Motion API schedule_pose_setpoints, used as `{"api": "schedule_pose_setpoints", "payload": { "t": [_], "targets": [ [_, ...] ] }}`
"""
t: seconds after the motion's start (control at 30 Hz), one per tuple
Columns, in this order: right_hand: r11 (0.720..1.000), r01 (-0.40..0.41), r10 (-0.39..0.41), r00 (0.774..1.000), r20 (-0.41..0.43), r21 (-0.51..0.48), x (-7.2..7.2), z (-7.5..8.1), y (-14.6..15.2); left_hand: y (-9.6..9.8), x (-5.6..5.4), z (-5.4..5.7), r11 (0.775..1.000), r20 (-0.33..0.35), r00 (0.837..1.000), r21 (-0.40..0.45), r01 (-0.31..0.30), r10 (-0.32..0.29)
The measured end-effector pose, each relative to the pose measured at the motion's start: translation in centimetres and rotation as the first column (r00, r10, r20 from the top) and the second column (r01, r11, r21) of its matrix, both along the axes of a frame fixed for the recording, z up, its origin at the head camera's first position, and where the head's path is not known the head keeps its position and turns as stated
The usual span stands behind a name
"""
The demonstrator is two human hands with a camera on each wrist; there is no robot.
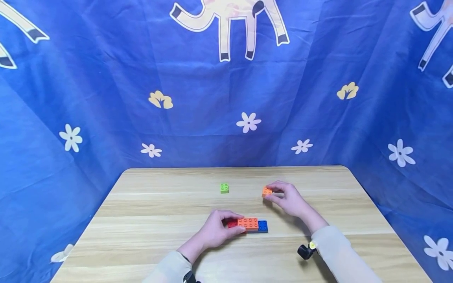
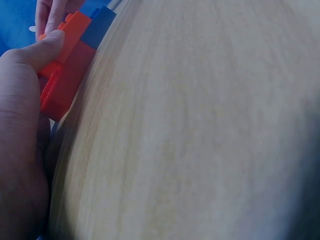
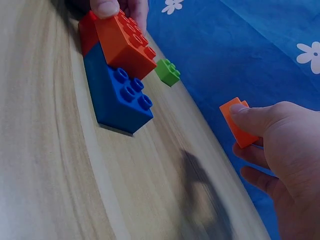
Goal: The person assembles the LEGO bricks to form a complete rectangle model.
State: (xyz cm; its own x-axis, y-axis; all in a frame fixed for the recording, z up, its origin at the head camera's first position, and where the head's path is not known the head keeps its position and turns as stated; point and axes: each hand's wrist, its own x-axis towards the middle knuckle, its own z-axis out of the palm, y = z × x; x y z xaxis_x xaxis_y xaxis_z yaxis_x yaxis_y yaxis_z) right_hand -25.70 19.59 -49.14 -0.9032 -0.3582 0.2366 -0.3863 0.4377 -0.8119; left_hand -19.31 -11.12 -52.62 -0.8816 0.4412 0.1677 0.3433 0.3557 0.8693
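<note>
On the table a long orange brick (image 1: 250, 223) sits across a red brick (image 2: 69, 82) and a blue brick (image 3: 102, 95), bridging the two. My left hand (image 1: 214, 231) grips this stack from the left, with the thumb on the orange brick's near side and the fingers behind. The blue brick's studded right end sticks out uncovered. Farther back and to the right, my right hand (image 1: 289, 199) pinches a small orange brick (image 3: 239, 122) between thumb and fingers, raised above the table. Its studs show in the head view.
A small light green brick (image 1: 224, 188) stands on the wooden table (image 1: 159, 196), behind the stack. A blue patterned cloth (image 1: 198, 129) hangs along the back and both sides of the table. Each wrist wears a small black camera (image 1: 305, 251).
</note>
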Motion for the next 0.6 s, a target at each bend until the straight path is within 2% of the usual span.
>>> {"api": "schedule_pose_setpoints", "payload": {
  "t": [0.23,0.6],
  "targets": [
    [1.0,-0.02,0.02,1.0,-0.015,0.0,0.7,0.2,0.2,0.0,-0.1,-0.1,1.0,-0.003,1.0,-0.011,-0.003,0.003],
    [0.999,-0.042,0.041,0.997,-0.072,-0.008,2.1,0.7,0.1,0.2,0.1,0.0,1.0,0.006,1.0,0.019,-0.009,0.008]
  ]
}}
